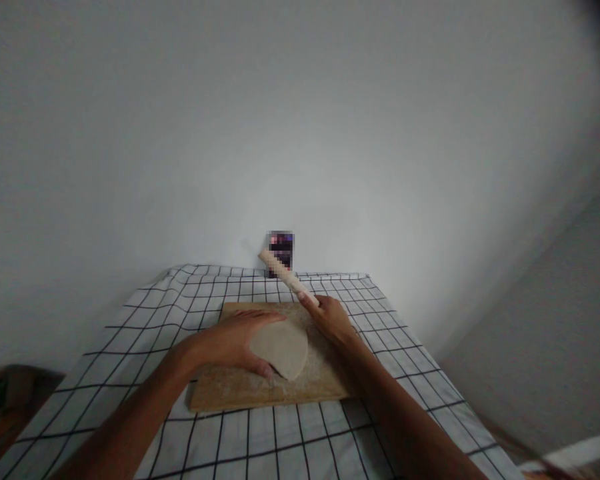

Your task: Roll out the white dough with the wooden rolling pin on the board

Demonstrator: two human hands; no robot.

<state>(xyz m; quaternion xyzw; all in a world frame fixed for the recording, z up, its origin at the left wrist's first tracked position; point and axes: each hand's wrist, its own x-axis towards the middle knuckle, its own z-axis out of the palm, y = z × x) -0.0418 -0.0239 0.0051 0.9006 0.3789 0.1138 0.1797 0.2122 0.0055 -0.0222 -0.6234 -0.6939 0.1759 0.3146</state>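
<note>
A flattened, pale round of dough (286, 348) lies on a floured wooden board (215, 395). My left hand (240, 339) curves around the dough's left side, with its fingers along the far edge and its thumb at the near edge. Wrapped around the near end of a light wooden rolling pin (287, 275) is my right hand (331, 319), just past the dough's right side. The pin is raised off the dough and slants away to the upper left.
A white cloth with dark grid lines (260, 445) covers the table. At its far edge, a small blurred-out object (282, 247) stands against the pale wall (300, 133). Dark items (10, 400), hard to make out, sit low at the left.
</note>
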